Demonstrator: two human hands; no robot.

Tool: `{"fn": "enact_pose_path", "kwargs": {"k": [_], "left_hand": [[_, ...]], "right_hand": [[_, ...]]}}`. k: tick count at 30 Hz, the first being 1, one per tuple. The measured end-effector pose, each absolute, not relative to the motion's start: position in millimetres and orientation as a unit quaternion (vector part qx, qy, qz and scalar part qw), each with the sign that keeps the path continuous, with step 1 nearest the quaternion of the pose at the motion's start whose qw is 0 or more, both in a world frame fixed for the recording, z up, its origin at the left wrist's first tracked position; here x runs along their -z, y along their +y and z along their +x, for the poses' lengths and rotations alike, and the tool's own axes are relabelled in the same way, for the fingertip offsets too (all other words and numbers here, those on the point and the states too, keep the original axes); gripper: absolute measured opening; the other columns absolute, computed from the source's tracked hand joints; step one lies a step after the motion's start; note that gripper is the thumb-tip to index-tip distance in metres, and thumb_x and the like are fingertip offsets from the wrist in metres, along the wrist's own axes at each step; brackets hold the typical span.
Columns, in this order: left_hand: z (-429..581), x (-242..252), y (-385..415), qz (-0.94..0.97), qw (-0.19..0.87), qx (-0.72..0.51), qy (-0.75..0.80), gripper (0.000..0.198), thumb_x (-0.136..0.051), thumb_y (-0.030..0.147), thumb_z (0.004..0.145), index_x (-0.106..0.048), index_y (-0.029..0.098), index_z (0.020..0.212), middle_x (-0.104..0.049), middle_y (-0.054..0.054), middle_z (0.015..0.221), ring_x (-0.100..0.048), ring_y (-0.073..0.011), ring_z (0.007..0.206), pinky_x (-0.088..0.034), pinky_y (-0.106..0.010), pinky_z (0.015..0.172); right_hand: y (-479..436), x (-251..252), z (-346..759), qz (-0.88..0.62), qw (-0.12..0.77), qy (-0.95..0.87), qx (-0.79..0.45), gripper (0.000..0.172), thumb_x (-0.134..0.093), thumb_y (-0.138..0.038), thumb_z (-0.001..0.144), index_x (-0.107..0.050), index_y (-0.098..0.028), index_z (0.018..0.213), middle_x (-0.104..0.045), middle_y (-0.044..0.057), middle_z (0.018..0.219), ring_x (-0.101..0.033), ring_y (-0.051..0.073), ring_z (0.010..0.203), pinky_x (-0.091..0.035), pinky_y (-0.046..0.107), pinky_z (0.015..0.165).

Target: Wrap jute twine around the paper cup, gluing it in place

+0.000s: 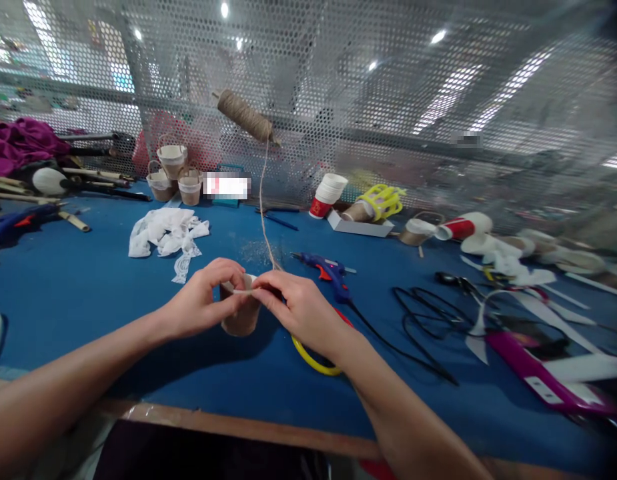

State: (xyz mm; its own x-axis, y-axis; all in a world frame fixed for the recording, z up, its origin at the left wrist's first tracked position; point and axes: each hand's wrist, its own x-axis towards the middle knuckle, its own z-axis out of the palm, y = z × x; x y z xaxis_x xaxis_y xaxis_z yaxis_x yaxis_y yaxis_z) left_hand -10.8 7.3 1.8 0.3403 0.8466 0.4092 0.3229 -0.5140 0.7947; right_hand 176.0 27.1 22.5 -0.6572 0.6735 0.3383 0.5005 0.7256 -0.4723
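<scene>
A small brown cup [241, 321] is held over the blue table, with its pale rim facing up. My left hand [208, 298] grips its rim from the left, fingertips inside and thumb in front. My right hand [294, 301] pinches a thin strand of twine at the right side of the rim. The twine [263, 207] runs up from behind my right hand to a brown spool [245, 117] on the mesh panel. A blue glue gun [333, 273] lies just beyond my right hand.
White lace [165, 233] lies at the left, before several small baskets [190, 188]. Yellow-handled scissors [315, 360] sit partly under my right forearm. Paper cups [328, 195], a white tray [361, 225], black cable [433, 313] and a purple device [538, 377] are at the right.
</scene>
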Motion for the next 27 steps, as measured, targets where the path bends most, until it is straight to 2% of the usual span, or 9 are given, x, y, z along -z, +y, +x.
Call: {"fn": "enact_pose_path", "kwargs": {"k": [3, 7, 11, 13, 15, 18, 21, 24, 27], "left_hand": [[-17.5, -1.7, 13.5, 0.703, 0.390, -0.433, 0.406, 0.011, -0.056, 0.022, 0.075, -0.053, 0.016, 0.066, -0.058, -0.005, 0.083, -0.051, -0.0208, 0.096, -0.037, -0.035, 0.084], [-25.2, -0.1, 23.1, 0.602, 0.496, -0.471, 0.412, 0.014, -0.063, 0.023, 0.070, -0.054, 0.015, 0.062, -0.059, -0.004, 0.079, -0.051, -0.0201, 0.095, -0.037, -0.033, 0.082], [-22.8, 2.1, 24.0, 0.551, 0.562, -0.470, 0.400, 0.016, -0.068, 0.024, 0.065, -0.057, 0.014, 0.061, -0.060, -0.004, 0.082, -0.053, -0.0178, 0.088, -0.037, -0.030, 0.079], [-18.6, 3.4, 21.8, 0.537, 0.586, -0.468, 0.386, 0.017, -0.069, 0.025, 0.064, -0.057, 0.013, 0.062, -0.061, -0.003, 0.080, -0.053, -0.0161, 0.084, -0.037, -0.028, 0.076], [-14.5, 5.3, 19.9, 0.520, 0.597, -0.477, 0.381, 0.018, -0.070, 0.027, 0.064, -0.057, 0.014, 0.063, -0.060, -0.001, 0.074, -0.052, -0.0139, 0.076, -0.036, -0.027, 0.072], [-11.1, 9.7, 19.3, 0.493, 0.590, -0.507, 0.390, 0.022, -0.070, 0.031, 0.064, -0.055, 0.015, 0.063, -0.055, 0.002, 0.064, -0.047, -0.0109, 0.064, -0.035, -0.025, 0.065], [-9.9, 14.0, 19.8, 0.501, 0.578, -0.506, 0.399, 0.024, -0.069, 0.033, 0.065, -0.053, 0.014, 0.064, -0.053, 0.002, 0.063, -0.046, -0.0104, 0.062, -0.035, -0.024, 0.062], [-9.4, 14.4, 19.0, 0.538, 0.564, -0.483, 0.398, 0.026, -0.067, 0.035, 0.067, -0.052, 0.014, 0.065, -0.052, 0.002, 0.062, -0.046, -0.0102, 0.061, -0.035, -0.023, 0.061], [-10.2, 10.3, 17.6, 0.593, 0.542, -0.450, 0.390, 0.026, -0.064, 0.037, 0.070, -0.051, 0.014, 0.065, -0.051, 0.002, 0.063, -0.045, -0.0103, 0.061, -0.036, -0.024, 0.061]], "right_hand": [[39.6, -21.0, 185.5, -0.367, 0.261, -0.881, -0.146, 0.010, -0.051, -0.022, 0.083, -0.058, -0.018, 0.088, -0.063, 0.005, 0.086, -0.057, 0.016, 0.077, -0.044, 0.030, 0.071], [52.6, -22.2, 196.0, -0.408, 0.332, -0.846, -0.088, 0.012, -0.049, -0.020, 0.083, -0.059, -0.019, 0.076, -0.060, 0.005, 0.078, -0.057, 0.017, 0.076, -0.045, 0.032, 0.071], [55.0, -22.9, 197.8, -0.382, 0.444, -0.806, -0.087, 0.025, -0.045, -0.017, 0.082, -0.054, -0.019, 0.106, -0.053, 0.011, 0.113, -0.055, 0.018, 0.095, -0.048, 0.033, 0.077], [55.3, -21.6, 197.7, -0.365, 0.425, -0.820, -0.114, 0.037, -0.045, -0.017, 0.081, -0.046, -0.019, 0.118, -0.042, 0.013, 0.128, -0.051, 0.019, 0.106, -0.048, 0.034, 0.082], [56.8, -19.4, 198.4, -0.396, 0.406, -0.815, -0.118, 0.035, -0.047, -0.019, 0.081, -0.049, -0.018, 0.115, -0.043, 0.014, 0.127, -0.052, 0.021, 0.105, -0.048, 0.036, 0.081], [58.9, -16.3, 198.9, -0.474, 0.404, -0.774, -0.112, 0.018, -0.048, -0.026, 0.081, -0.058, -0.016, 0.091, -0.057, 0.013, 0.101, -0.057, 0.021, 0.084, -0.048, 0.038, 0.073], [55.1, -13.8, 192.4, -0.463, 0.362, -0.795, -0.153, 0.022, -0.045, -0.030, 0.084, -0.060, -0.017, 0.073, -0.063, 0.007, 0.077, -0.058, 0.018, 0.073, -0.048, 0.035, 0.071], [45.3, -10.2, 179.5, -0.382, 0.323, -0.842, -0.202, 0.024, -0.040, -0.026, 0.087, -0.062, -0.017, 0.090, -0.065, 0.008, 0.095, -0.059, 0.018, 0.090, -0.045, 0.034, 0.083], [36.7, -6.4, 169.6, -0.323, 0.321, -0.872, -0.181, 0.030, -0.038, -0.023, 0.088, -0.057, -0.017, 0.110, -0.056, 0.011, 0.117, -0.049, 0.019, 0.111, -0.037, 0.038, 0.097]]}}
